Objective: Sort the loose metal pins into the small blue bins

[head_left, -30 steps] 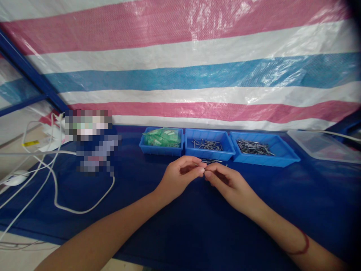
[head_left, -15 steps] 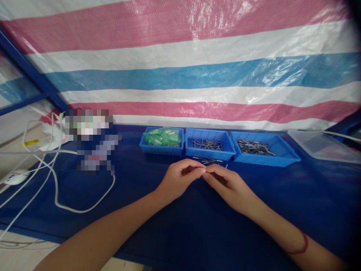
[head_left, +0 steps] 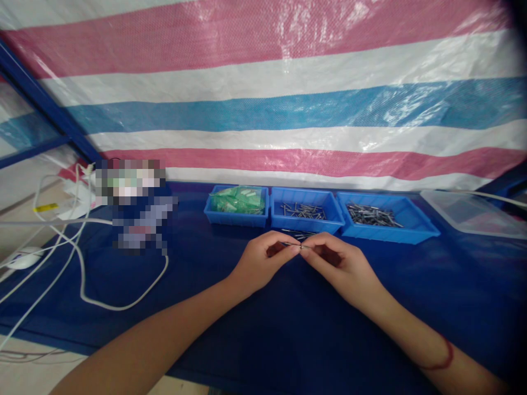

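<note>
My left hand (head_left: 263, 260) and my right hand (head_left: 340, 266) meet fingertip to fingertip over the blue table cover (head_left: 263, 329), just in front of the middle blue bin (head_left: 307, 211). Both pinch a thin metal pin (head_left: 293, 244) between thumb and forefinger, the pin lying level between them. A few loose pins (head_left: 302, 235) lie on the cover right behind my fingers. The middle bin and the right blue bin (head_left: 385, 216) hold several metal pins. The left blue bin (head_left: 237, 206) holds small green packets.
A striped pink, white and blue tarp (head_left: 263, 99) hangs behind the table. White cables (head_left: 82, 274) loop at the left beside a blurred patch. A clear plastic tray (head_left: 469, 213) lies at the far right. A red band (head_left: 442, 356) circles my right wrist.
My right hand has lifted and curled its fingers more, and both hands have drawn slightly apart, so the pin now shows between the fingertips.
</note>
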The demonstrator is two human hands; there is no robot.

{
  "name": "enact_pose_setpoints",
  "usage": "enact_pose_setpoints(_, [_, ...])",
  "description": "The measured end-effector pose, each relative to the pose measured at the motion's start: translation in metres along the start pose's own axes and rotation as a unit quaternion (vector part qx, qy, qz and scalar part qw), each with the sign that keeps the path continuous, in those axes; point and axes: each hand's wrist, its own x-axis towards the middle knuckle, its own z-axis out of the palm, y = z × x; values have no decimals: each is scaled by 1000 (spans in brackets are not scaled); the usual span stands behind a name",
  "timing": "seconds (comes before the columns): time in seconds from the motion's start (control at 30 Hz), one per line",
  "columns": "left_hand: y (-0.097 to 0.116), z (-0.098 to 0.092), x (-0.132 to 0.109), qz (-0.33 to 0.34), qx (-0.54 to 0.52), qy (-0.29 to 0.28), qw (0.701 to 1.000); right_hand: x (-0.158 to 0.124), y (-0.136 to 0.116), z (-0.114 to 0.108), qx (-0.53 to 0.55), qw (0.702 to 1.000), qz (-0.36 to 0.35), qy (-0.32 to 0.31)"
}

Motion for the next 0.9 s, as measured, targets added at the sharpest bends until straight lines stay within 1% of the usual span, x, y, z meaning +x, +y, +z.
enact_pose_setpoints(0.1, [0, 0, -1, 12, 57, -11, 998, 1, -3, -4, -10, 1000, -13, 14])
enact_pose_setpoints(0.17, [1, -2, -1, 45, 120, -11, 992, 3, -3, -13, -38, 998, -31, 32])
enact_pose_setpoints(0.23, [3, -5, -1, 93, 186, -6, 978, 8, 0, -27, -83, 991, -54, 86])
enact_pose_setpoints(0.3, [4, -8, 1, 135, 245, -11, 960, 15, 7, -48, -146, 972, -63, 175])
enact_pose_setpoints(0.33, [4, -9, 1, 147, 276, -19, 950, 19, 12, -60, -185, 954, -51, 229])
enact_pose_setpoints(0.37, [4, -10, 1, 153, 307, -29, 939, 22, 16, -71, -240, 934, -25, 264])
enact_pose_setpoints(0.4, [4, -11, 2, 153, 337, -40, 928, 25, 21, -82, -297, 914, -2, 277])
enact_pose_setpoints(0.47, [2, -12, 1, 144, 391, -62, 907, 28, 28, -97, -364, 893, 22, 266])
enact_pose_setpoints(0.5, [1, -12, 1, 140, 412, -72, 897, 29, 29, -101, -395, 882, 24, 256])
enact_pose_setpoints(0.57, [-2, -11, 0, 136, 441, -91, 883, 28, 28, -102, -439, 865, 5, 241])
enact_pose_setpoints(0.6, [-3, -11, 0, 136, 450, -99, 877, 26, 25, -99, -447, 862, -14, 240])
enact_pose_setpoints(0.63, [-4, -11, -1, 136, 457, -105, 873, 25, 21, -95, -439, 866, -38, 237])
enact_pose_setpoints(0.7, [-5, -11, -1, 137, 466, -113, 867, 21, 13, -84, -401, 890, -78, 201])
enact_pose_setpoints(0.73, [-5, -11, -1, 138, 469, -114, 865, 19, 9, -78, -378, 907, -93, 160])
enact_pose_setpoints(0.8, [-4, -11, -1, 140, 473, -111, 863, 16, 3, -67, -344, 931, -115, 44])
enact_pose_setpoints(0.83, [-4, -11, 0, 142, 474, -108, 862, 14, 2, -62, -338, 933, -120, -15])
enact_pose_setpoints(0.87, [-4, -11, 0, 146, 473, -104, 862, 13, 1, -58, -340, 930, -124, -61])
enact_pose_setpoints(0.9, [-3, -10, 0, 151, 472, -103, 863, 12, 2, -55, -345, 925, -128, -95])
